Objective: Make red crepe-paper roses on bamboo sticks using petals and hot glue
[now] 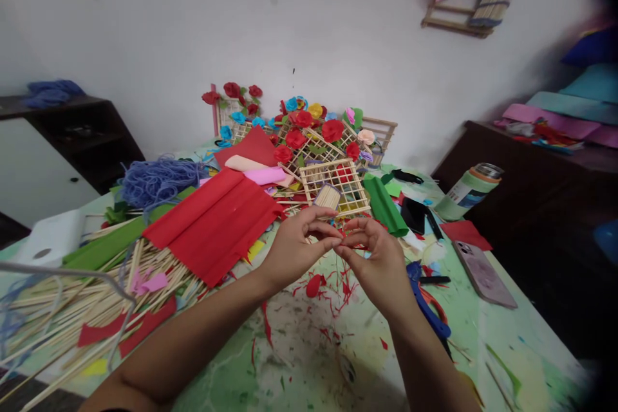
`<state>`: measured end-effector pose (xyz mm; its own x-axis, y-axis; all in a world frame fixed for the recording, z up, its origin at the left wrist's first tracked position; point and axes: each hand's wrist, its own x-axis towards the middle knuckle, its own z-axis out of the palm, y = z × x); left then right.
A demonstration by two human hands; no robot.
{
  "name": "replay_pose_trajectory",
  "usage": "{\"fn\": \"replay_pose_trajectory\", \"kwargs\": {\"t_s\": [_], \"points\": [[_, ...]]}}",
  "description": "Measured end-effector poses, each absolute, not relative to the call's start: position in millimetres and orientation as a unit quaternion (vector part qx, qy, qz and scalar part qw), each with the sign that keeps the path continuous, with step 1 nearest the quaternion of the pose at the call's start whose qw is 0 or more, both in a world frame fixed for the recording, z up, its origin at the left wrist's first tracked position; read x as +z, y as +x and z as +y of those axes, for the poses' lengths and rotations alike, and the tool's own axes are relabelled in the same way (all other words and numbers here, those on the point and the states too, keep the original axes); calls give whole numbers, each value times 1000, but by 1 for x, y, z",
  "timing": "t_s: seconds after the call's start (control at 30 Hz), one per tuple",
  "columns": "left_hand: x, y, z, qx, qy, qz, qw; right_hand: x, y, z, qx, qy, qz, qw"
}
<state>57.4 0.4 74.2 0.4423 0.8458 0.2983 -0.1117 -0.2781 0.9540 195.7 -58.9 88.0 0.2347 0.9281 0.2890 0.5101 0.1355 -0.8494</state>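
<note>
My left hand (306, 238) and my right hand (374, 254) meet over the middle of the table, fingertips pinched together. Whatever they hold is small and mostly hidden by the fingers; a trace of red shows there. Just below them lies a rounded red paper piece (313, 286) among thin red scraps. Beyond the hands leans a lattice of wooden sticks (355, 190) with a small stick panel (327, 196) at its front. Left of my left hand is a large sheet of red crepe paper (217, 222).
Bamboo sticks (159, 270) and blue yarn (157, 183) cover the left side. Scissors (429, 306), a phone (484, 273), a green bottle (463, 193) and a green paper roll (385, 205) lie or stand on the right. Paper flowers (302, 119) fill the back by the wall.
</note>
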Motion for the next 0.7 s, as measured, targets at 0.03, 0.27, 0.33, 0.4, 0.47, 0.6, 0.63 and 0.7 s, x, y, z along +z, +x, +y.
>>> {"fn": "replay_pose_trajectory", "kwargs": {"t_s": [0.03, 0.27, 0.33, 0.4, 0.47, 0.6, 0.63, 0.7], "points": [[74, 57, 0, 448, 669, 281, 522, 89, 195, -59, 216, -622, -580, 479], [76, 53, 4, 434, 723, 287, 453, 84, 198, -57, 243, -620, -586, 462], [76, 51, 7, 420, 738, 287, 443, 80, 200, -56, 252, -618, -588, 457], [74, 50, 10, 402, 754, 289, 432, 76, 201, -55, 255, -617, -591, 452], [73, 49, 12, 385, 769, 291, 418, 73, 201, -54, 248, -619, -601, 442], [71, 49, 14, 369, 792, 281, 397, 72, 200, -54, 206, -630, -631, 402], [71, 48, 15, 370, 794, 279, 394, 72, 199, -54, 190, -637, -636, 391], [70, 48, 17, 375, 794, 276, 392, 73, 199, -55, 165, -648, -641, 376]]}}
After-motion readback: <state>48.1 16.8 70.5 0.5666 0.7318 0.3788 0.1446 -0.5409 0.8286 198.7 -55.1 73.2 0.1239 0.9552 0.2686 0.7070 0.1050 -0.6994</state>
